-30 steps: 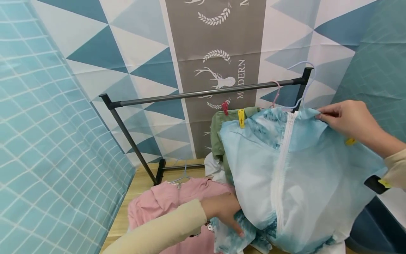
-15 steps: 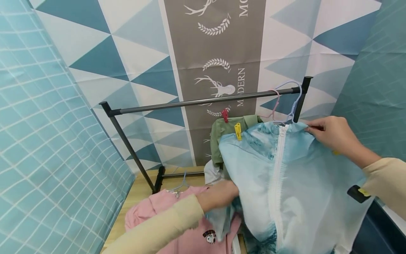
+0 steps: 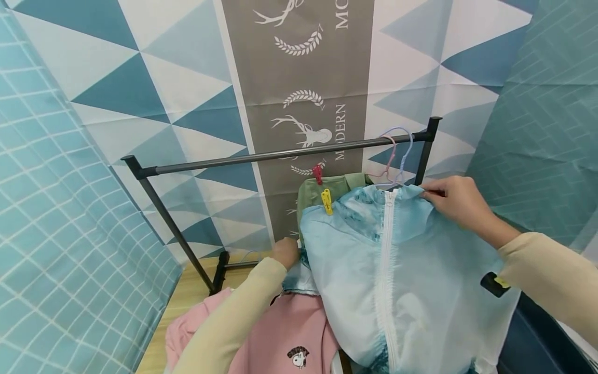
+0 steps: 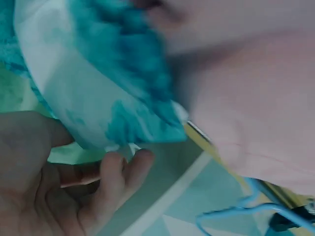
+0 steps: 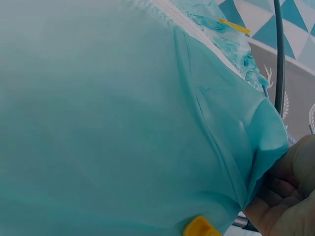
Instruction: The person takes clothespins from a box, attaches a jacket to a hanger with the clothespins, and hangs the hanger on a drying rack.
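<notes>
A blue-and-white zip jacket [image 3: 345,270] hangs from a lilac hanger [image 3: 404,158] whose hook sits over the rack's bar. My right hand [image 3: 455,200] pinches the jacket near its collar; the right wrist view shows the cloth gathered at the fingers [image 5: 270,199]. On the left, my left hand [image 3: 286,252] grips a sleeve of the jacket. In the left wrist view, the sleeve [image 4: 93,98] covers part of that hand, with curled fingers [image 4: 113,177] at the cloth's lower edge. A yellow clothespin [image 3: 326,201] is on the jacket's shoulder.
The black rack bar [image 3: 280,154] spans the back. A green garment [image 3: 309,195] with a red clothespin [image 3: 318,174] and a pink hanger [image 3: 390,158] are behind the jacket. A pink top [image 3: 275,327] lies below my left arm. A dark blue bin [image 3: 532,337] stands right.
My left hand has moved up and left from low beside the pink top, bringing the sleeve out sideways. The lilac hook has shifted left from the bar's end. My right hand still pinches the jacket.
</notes>
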The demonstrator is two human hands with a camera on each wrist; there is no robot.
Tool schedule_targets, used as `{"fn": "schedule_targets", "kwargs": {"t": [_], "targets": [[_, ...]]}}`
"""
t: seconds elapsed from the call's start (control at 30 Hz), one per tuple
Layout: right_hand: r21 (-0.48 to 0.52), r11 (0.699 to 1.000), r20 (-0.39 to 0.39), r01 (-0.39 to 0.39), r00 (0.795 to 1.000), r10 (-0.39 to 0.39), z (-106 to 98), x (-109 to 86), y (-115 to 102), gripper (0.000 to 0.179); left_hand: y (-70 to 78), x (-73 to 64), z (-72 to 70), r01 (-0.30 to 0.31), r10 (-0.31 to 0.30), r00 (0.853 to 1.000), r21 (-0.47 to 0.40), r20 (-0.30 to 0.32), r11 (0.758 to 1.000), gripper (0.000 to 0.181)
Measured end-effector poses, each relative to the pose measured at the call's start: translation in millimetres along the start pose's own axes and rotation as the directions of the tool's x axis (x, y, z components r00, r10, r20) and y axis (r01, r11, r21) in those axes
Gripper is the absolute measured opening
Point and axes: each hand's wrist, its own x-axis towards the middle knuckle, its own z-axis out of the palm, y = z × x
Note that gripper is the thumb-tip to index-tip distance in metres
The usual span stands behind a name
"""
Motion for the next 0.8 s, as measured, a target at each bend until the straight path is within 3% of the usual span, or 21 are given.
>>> {"fn": "schedule_targets", "kwargs": {"t": [0.07, 0.13, 0.23, 0.33, 0.43, 0.47, 0.5, 0.53, 0.57, 0.6, 0.67, 0.7, 0.73, 0.77, 0.8], "targets": [[-0.002, 1.0, -0.006, 0.006, 1.0, -0.006, 2.8, 3.6, -4.7, 0.02, -7.2, -7.5, -7.7, 0.027, -0.017, 0.99, -0.068, 0.138, 0.997, 0.041], [-0.004, 1.0, -0.01, 0.007, 1.0, -0.007, 4.2, 6.6, -8.1, 0.02, -4.3, -24.5, -39.9, 0.1, -0.046, 0.942, -0.147, 0.331, 0.984, 0.05], [-0.011, 1.0, -0.007, -0.001, 1.0, 0.001, 5.3, 10.6, -11.2, 0.02, -3.3, -39.9, -63.3, 0.143, -0.026, 0.881, -0.214, 0.472, 0.966, 0.064], [-0.012, 1.0, 0.004, -0.014, 1.0, 0.014, 6.9, 14.9, -13.7, 0.022, -1.3, -56.0, -79.8, 0.065, 0.044, 0.87, -0.202, 0.492, 0.977, 0.058], [-0.009, 1.0, 0.019, -0.028, 0.999, 0.029, 9.6, 18.5, -16.1, 0.023, 1.9, -78.7, -98.1, -0.07, 0.146, 0.877, -0.178, 0.457, 0.982, 0.04], [-0.011, 1.0, 0.023, -0.029, 0.999, 0.029, 10.5, 19.3, -16.6, 0.023, 3.3, -87.1, -106.1, -0.118, 0.195, 0.865, -0.19, 0.463, 0.975, 0.036], [-0.011, 0.999, 0.028, -0.03, 0.999, 0.031, 11.3, 20.1, -17.0, 0.023, 4.3, -96.0, -115.2, -0.173, 0.258, 0.842, -0.216, 0.475, 0.961, 0.034], [-0.013, 0.999, 0.031, -0.03, 0.999, 0.031, 11.6, 19.9, -16.4, 0.024, 6.4, -103.9, -125.1, -0.219, 0.323, 0.808, -0.257, 0.493, 0.941, 0.03], [-0.016, 1.0, 0.03, -0.027, 0.999, 0.027, 11.8, 19.8, -15.5, 0.024, 8.8, -111.4, -135.6, -0.252, 0.39, 0.762, -0.319, 0.516, 0.914, 0.027], [-0.018, 1.0, 0.025, -0.02, 0.999, 0.02, 12.0, 19.8, -14.6, 0.023, 11.2, -117.4, -145.6, -0.293, 0.477, 0.7, -0.396, 0.532, 0.871, 0.027], [-0.022, 1.0, 0.007, 0.001, 1.0, 0.0, 12.4, 20.2, -12.8, 0.022, 18.7, -127.1, -159.7, -0.356, 0.636, 0.557, -0.538, 0.534, 0.764, 0.028], [-0.024, 1.0, -0.003, 0.012, 1.0, -0.012, 12.9, 20.9, -11.9, 0.022, 23.6, -132.3, -163.2, -0.384, 0.697, 0.499, -0.589, 0.515, 0.711, 0.032], [-0.024, 0.999, -0.013, 0.021, 1.0, -0.022, 14.0, 21.5, -11.9, 0.022, 29.0, -138.1, -163.6, -0.422, 0.743, 0.451, -0.615, 0.495, 0.666, 0.036], [-0.023, 0.999, -0.019, 0.03, 0.999, -0.031, 15.1, 22.3, -12.1, 0.021, 34.3, -144.2, -160.4, -0.47, 0.777, 0.411, -0.62, 0.476, 0.629, 0.039], [-0.017, 0.999, -0.018, 0.036, 0.999, -0.036, 16.1, 23.1, -13.0, 0.021, 38.8, -150.8, -154.6, -0.532, 0.798, 0.39, -0.596, 0.459, 0.602, 0.042]]}}
